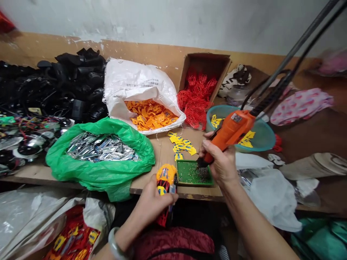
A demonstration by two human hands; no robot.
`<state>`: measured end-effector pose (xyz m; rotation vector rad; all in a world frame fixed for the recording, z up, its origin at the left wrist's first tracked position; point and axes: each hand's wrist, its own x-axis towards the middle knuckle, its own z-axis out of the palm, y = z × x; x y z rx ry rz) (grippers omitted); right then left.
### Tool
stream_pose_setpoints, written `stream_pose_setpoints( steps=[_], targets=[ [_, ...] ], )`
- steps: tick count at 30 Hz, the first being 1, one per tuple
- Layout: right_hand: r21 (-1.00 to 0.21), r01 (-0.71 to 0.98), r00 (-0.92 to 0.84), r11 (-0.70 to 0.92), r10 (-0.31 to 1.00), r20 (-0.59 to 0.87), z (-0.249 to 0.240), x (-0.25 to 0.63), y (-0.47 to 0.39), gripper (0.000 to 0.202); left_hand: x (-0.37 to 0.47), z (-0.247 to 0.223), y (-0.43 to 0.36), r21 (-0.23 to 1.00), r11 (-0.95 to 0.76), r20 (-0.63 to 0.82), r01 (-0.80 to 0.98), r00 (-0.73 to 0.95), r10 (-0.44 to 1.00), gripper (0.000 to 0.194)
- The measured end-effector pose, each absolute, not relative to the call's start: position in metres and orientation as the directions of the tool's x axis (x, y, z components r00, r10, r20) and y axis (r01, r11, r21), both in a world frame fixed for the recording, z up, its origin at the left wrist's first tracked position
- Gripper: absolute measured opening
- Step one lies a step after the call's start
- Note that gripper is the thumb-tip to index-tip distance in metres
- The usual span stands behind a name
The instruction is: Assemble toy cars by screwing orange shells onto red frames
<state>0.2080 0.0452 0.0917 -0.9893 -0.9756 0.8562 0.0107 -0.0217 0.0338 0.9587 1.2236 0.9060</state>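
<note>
My left hand (155,202), with a pale bangle (115,242) at the wrist, grips a toy car (166,175) at the table's front edge. The car has an orange-yellow top, red body parts and a blue-and-yellow piece. My right hand (223,160) is wrapped round an orange electric screwdriver (233,126), its cable running up to the right. The driver's tip points down into a green perforated tray (189,173) that holds small screws (203,175). Just behind the tray lie several yellow-and-blue flat pieces (184,144).
A green bag (135,144) of silvery parts sits left of centre. Behind it are a white sack (135,77) of orange parts and a cardboard box (211,59) of red parts. A teal bowl (267,131) stands right, black parts (67,83) left, and a sack of car pieces (67,238) below.
</note>
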Motion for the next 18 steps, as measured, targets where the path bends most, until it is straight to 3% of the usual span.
stream_pose_setpoints(
  steps=[3,7,18],
  targets=[
    [-0.925,-0.206,0.323,0.319,0.914,0.244,0.078,0.202,0.037,0.023,0.007,0.025,-0.017,0.803,0.490,-0.399,-0.339,0.304,0.865,0.040],
    [-0.903,-0.248,0.289,0.350,0.917,0.276,0.059,0.201,0.035,0.020,0.009,0.012,-0.012,0.619,0.606,-0.474,-0.500,0.378,0.795,0.039],
    [-0.912,-0.215,0.298,0.348,0.913,0.278,0.035,0.208,0.044,0.021,0.013,0.008,-0.010,0.547,0.635,-0.532,-0.545,0.360,0.767,0.039]
  ],
)
